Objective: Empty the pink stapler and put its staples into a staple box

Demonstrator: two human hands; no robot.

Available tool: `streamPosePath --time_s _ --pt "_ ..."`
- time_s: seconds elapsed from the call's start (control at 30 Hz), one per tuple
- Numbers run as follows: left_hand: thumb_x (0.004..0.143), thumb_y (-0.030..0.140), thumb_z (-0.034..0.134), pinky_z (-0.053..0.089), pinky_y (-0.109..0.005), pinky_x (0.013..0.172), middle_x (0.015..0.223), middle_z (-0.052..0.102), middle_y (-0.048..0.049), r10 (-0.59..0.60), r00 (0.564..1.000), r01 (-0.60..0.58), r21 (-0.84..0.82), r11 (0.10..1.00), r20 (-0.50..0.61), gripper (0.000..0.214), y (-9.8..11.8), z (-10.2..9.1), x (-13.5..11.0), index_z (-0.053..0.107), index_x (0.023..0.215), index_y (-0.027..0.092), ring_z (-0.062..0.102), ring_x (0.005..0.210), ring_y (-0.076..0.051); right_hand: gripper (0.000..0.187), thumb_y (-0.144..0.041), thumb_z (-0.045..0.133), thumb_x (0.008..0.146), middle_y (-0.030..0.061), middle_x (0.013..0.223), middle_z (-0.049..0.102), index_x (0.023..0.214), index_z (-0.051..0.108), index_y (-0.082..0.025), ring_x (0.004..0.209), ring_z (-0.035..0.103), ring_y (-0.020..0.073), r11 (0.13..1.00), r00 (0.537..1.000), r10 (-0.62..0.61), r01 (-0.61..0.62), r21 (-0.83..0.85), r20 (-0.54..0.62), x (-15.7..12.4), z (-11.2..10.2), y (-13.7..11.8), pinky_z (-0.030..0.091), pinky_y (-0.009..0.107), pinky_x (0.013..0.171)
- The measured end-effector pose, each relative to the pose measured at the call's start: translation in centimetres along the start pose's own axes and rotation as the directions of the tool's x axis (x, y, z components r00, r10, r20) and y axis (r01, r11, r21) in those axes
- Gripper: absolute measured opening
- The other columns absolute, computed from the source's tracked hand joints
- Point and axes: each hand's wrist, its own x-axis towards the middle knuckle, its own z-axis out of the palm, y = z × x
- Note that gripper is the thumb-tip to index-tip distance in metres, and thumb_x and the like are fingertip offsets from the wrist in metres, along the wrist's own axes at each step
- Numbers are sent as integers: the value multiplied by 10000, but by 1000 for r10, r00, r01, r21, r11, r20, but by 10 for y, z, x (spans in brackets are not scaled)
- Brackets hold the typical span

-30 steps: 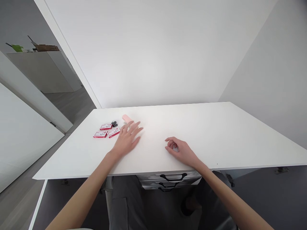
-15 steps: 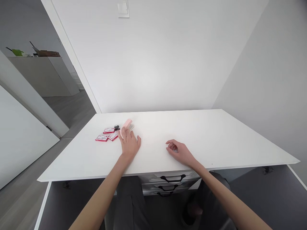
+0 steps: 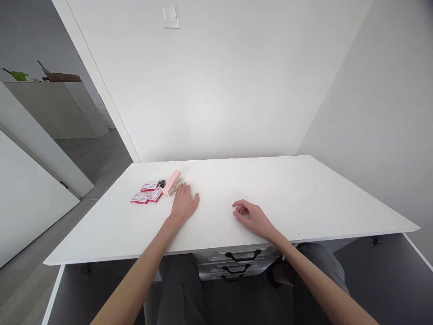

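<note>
My left hand (image 3: 184,203) lies palm down on the white tabletop (image 3: 216,180), fingers stretched forward and thumb spread to the right. Its fingertips are at the near right side of a pink and white stapler (image 3: 172,183); whether they press on it I cannot tell. Left of the stapler are three red-and-white small boxes (image 3: 140,198) and some small black clips (image 3: 161,183). My right hand (image 3: 252,217) rests on the tabletop to the right of the middle, loosely curled, thumb and forefinger apart, with nothing visible between them.
Black-handled drawers (image 3: 242,256) sit under the front edge, between my legs. A white wall with a light switch (image 3: 171,17) rises behind the table. At left, a doorway opens onto a cabinet (image 3: 50,110) with several items on top.
My left hand has drawn back from over the stapler to its near right side, leaving more of the stapler in view. My right hand has stayed in place. The view has shifted slightly.
</note>
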Motion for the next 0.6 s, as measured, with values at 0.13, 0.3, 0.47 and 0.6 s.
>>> streamPosePath --time_s 0.13,0.3,0.47,0.6 --pt "1003 398 425 392 -599 1173 1546 483 -293 -39 999 39 9 999 -3 468 -2 5 3 540 1320 75 405 1497 -413 225 -396 550 975 24 929 692 1133 650 -271 848 617 202 1000 1000 6 -7 15 30 2 -2 0 518 364 795" --pt "1029 370 369 400 -542 1192 1563 500 -228 23 999 -24 25 999 36 450 6 8 4 552 1346 107 391 1518 -365 238 -424 551 979 13 905 709 1117 673 -274 747 601 170 995 995 63 -68 75 73 24 -10 9 511 325 702" --pt "1042 391 344 344 -509 1244 1610 453 -207 66 990 -69 20 997 126 512 31 17 24 521 1416 90 340 1550 -350 266 -462 549 967 5 909 718 1088 662 -253 559 551 107 967 980 159 -179 181 120 69 -17 18 427 244 470" --pt "1051 423 334 269 -529 1277 1649 387 -223 86 979 -89 8 996 183 569 55 35 49 478 1465 60 286 1571 -366 313 -503 570 941 20 911 713 1059 664 -229 494 528 87 954 975 168 -199 225 147 103 -19 24 332 199 342"
